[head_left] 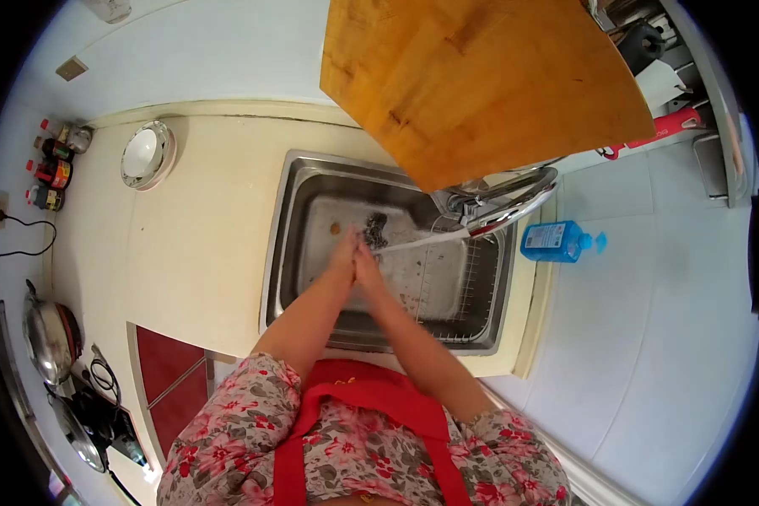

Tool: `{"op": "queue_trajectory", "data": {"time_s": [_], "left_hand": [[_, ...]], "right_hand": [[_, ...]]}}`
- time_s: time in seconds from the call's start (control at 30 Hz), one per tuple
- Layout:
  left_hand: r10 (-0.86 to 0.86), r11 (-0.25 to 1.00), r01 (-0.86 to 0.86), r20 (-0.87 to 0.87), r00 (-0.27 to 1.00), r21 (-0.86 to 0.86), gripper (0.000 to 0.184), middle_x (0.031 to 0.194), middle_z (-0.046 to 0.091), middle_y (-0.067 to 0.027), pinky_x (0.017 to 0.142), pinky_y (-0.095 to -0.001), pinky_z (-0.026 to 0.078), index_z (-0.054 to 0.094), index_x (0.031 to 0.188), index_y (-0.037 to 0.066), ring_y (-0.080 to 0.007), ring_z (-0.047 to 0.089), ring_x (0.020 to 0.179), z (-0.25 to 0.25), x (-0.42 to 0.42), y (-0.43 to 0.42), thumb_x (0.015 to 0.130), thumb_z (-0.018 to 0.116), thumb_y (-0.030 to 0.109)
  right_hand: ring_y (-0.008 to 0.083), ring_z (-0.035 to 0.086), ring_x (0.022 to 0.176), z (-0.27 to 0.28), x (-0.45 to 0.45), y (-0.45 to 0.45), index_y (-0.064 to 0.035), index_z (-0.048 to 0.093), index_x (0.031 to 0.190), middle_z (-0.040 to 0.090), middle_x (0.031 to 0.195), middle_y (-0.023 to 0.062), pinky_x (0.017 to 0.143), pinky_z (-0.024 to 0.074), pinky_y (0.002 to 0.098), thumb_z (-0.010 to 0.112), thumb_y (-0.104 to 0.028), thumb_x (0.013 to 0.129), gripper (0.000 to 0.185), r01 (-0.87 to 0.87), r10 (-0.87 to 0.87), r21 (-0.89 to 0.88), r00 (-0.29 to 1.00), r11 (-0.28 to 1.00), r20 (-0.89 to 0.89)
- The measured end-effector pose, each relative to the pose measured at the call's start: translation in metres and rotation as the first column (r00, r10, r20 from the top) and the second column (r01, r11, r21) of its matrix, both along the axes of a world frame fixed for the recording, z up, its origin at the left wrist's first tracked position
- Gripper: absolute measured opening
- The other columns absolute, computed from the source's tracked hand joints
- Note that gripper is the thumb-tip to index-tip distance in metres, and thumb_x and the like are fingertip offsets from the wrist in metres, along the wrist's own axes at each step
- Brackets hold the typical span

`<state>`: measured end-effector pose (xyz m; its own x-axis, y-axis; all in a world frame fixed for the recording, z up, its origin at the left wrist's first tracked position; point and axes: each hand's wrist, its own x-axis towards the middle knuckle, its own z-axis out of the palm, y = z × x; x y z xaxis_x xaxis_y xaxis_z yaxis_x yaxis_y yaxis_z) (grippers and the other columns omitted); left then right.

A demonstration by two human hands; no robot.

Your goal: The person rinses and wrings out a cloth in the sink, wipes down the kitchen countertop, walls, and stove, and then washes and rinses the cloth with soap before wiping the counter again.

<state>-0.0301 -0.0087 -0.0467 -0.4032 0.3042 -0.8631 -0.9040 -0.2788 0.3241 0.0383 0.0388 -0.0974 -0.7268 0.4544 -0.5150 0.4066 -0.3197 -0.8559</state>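
Note:
Over the stainless steel sink (312, 190), my left hand (346, 247) and my right hand (365, 263) are close together, touching palm to palm as far as I can see. Water runs in a white stream (417, 243) from the chrome faucet (514, 208) on the right and reaches the hands. The fingers are small and blurred, so their pose does not show clearly. No held object is visible. Beyond the fingertips lies a dark patch at the drain (374, 228), with a small brownish bit (335, 228) to its left.
A wire rack (472, 291) stands in the sink's right side. A large wooden board (481, 84) overhangs the sink's back edge. Right of the sink is a blue soap bottle (552, 242). Stacked bowls (146, 156), sauce bottles (52, 173) and a lidded pan (49, 337) are on the left.

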Motion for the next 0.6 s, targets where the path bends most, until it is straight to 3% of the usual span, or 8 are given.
{"op": "queue_trajectory", "data": {"time_s": [0.13,0.23,0.3,0.33,0.37,0.43,0.5,0.6], "left_hand": [[-0.008,0.978,-0.041,0.233,0.972,0.204,0.046,0.130,0.052,-0.0082,0.095,-0.0445,0.044,0.049,0.131,0.008,-0.0263,0.052,0.112,-0.021,0.005,-0.009,0.099,0.046,0.041],[-0.069,0.955,0.001,0.217,0.974,0.297,0.044,0.133,0.051,-0.0076,0.097,-0.0442,0.043,0.050,0.131,0.009,-0.0260,0.051,0.114,0.011,0.030,0.012,0.099,0.045,0.039],[-0.118,0.935,0.055,0.162,0.980,0.351,0.041,0.132,0.052,-0.0076,0.097,-0.0434,0.043,0.052,0.129,0.008,-0.0256,0.052,0.113,0.014,0.027,0.011,0.100,0.044,0.037],[-0.110,0.961,0.078,0.106,0.988,0.266,0.039,0.130,0.052,-0.0073,0.097,-0.0424,0.043,0.053,0.126,0.008,-0.0246,0.052,0.113,0.000,0.018,0.006,0.099,0.046,0.035],[-0.101,0.979,0.091,0.047,0.994,0.181,0.036,0.129,0.053,-0.0070,0.097,-0.0414,0.043,0.055,0.124,0.008,-0.0236,0.053,0.112,-0.014,0.012,0.005,0.099,0.048,0.034],[-0.086,0.967,0.065,0.074,0.993,0.247,0.037,0.128,0.053,-0.0075,0.097,-0.0419,0.043,0.053,0.126,0.009,-0.0244,0.053,0.113,-0.024,0.010,0.009,0.099,0.047,0.033],[-0.066,0.933,0.012,0.139,0.988,0.359,0.038,0.128,0.054,-0.0085,0.099,-0.0428,0.043,0.051,0.129,0.010,-0.0259,0.053,0.114,-0.036,0.017,0.009,0.100,0.047,0.033],[-0.061,0.895,-0.035,0.201,0.978,0.445,0.039,0.128,0.055,-0.0095,0.100,-0.0437,0.042,0.049,0.132,0.011,-0.0274,0.053,0.115,-0.026,0.024,0.004,0.100,0.047,0.033]], "right_hand": [[0.0218,0.035,0.132,0.018,0.012,-0.013,-0.0054,0.027,0.149,0.034,0.148,0.0105,0.109,0.0284,0.0335,0.042,-0.036,0.099,0.060,-0.192,0.229,0.241,0.964,0.951,-0.135],[0.0241,0.029,0.139,0.021,-0.010,0.025,-0.0042,0.028,0.149,0.024,0.155,0.0117,0.113,0.0211,0.0333,0.039,-0.037,0.100,0.060,0.087,-0.121,-0.197,0.978,0.976,-0.170],[0.0349,0.026,0.141,0.048,-0.016,0.033,-0.0017,0.033,0.145,0.031,0.150,0.0219,0.114,0.0233,0.0421,0.036,-0.031,0.098,0.055,0.240,-0.239,-0.202,0.971,0.950,0.028],[0.0349,0.026,0.141,0.046,-0.007,0.020,-0.0017,0.033,0.145,0.031,0.150,0.0219,0.114,0.0233,0.0421,0.036,-0.031,0.098,0.055,0.244,-0.243,-0.199,0.970,0.949,0.027],[0.0323,0.025,0.142,0.044,0.007,-0.005,-0.0011,0.032,0.145,0.029,0.151,0.0209,0.115,0.0186,0.0393,0.036,-0.033,0.099,0.056,0.074,-0.068,0.095,0.995,0.993,-0.066],[0.0296,0.023,0.143,0.041,0.010,-0.018,-0.0006,0.031,0.145,0.026,0.153,0.0198,0.117,0.0138,0.0365,0.036,-0.035,0.100,0.057,-0.083,0.132,0.393,0.986,0.916,-0.099],[0.0390,0.028,0.139,0.033,0.006,-0.016,-0.0024,0.028,0.147,0.031,0.149,0.0232,0.113,0.0239,0.0430,0.038,-0.027,0.098,0.055,-0.280,0.301,0.594,0.951,0.755,0.066],[0.0396,0.036,0.132,-0.010,-0.005,0.030,-0.0029,0.030,0.146,0.038,0.143,0.0242,0.108,0.0319,0.0416,0.043,-0.015,0.093,0.056,-0.164,0.169,0.625,0.984,0.763,0.053]]}}
